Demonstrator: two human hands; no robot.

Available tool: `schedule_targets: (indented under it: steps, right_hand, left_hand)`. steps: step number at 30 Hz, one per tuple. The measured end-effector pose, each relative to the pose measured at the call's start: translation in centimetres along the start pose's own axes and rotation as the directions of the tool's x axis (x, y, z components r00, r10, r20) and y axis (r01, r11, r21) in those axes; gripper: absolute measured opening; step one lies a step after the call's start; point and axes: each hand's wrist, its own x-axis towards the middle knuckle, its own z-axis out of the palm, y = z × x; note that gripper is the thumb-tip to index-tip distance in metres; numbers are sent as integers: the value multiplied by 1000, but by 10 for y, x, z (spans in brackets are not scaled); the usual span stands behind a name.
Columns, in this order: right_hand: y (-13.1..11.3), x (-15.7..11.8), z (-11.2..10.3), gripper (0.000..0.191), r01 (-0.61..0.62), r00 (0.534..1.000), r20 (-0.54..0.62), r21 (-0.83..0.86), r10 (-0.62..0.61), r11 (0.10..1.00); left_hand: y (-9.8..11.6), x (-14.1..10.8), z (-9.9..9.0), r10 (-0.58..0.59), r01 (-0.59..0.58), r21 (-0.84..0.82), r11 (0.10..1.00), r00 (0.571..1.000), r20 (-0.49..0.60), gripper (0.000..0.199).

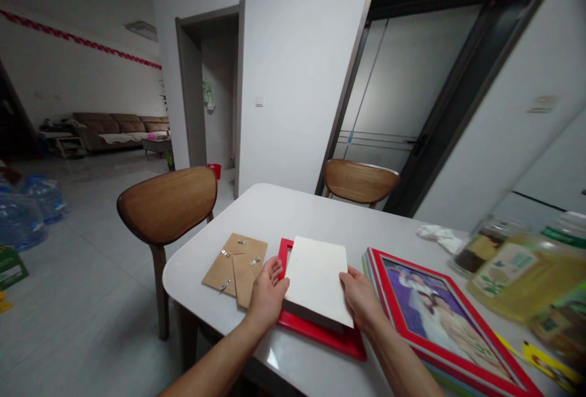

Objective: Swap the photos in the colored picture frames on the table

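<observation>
A blank off-white sheet of card (318,272) is tilted over a red picture frame (320,331) lying on the table. My right hand (361,296) pinches the card's right edge, thumb on top and fingers hidden beneath. At the card's left edge is my left hand (268,290), fingers apart and slightly curled, its thumb against the edge. Left of it lies a brown backing board (224,265) with metal clips and a stand leg (243,275). To the right, a red-framed photo (434,311) tops a stack of frames. The card hides most of the frame's inside.
On the table's right side stand a large bottle of yellow liquid (513,275), a glass jar (480,244) and a crumpled white tissue (439,237). Wooden chairs stand at the left (171,204) and far side (361,180). Water jugs (43,198) sit on the floor.
</observation>
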Motion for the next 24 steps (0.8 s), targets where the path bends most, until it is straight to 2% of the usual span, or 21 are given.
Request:
schedule_targets:
  steps: [3,5,7,12,17,20,24]
  right_hand:
    - [7,9,-6,37,22,1000,-9,-137,-24,990]
    - [10,10,-5,40,31,999,1,-216,-32,976]
    - [11,9,-1,41,45,999,22,-295,-41,954]
    - [6,8,3,40,108,994,73,-521,-82,847]
    - [5,10,-1,34,154,987,84,-754,-138,639]
    - [6,9,-2,33,157,985,90,-832,-150,532]
    - [7,5,-2,32,159,982,95,-880,-162,448]
  left_hand:
    - [-2,-6,-3,61,-81,232,969,994,92,47]
    - [-2,-12,-3,100,-177,441,880,976,192,46]
    - [-3,-16,-3,108,-250,560,790,956,273,47]
    - [-6,-20,-4,95,-336,666,666,924,370,49]
    - [-2,-23,-3,49,-419,736,532,883,468,48]
    - [3,-24,-1,-3,-459,758,463,855,519,47]
    - [7,-26,2,-25,-487,763,424,836,548,46]
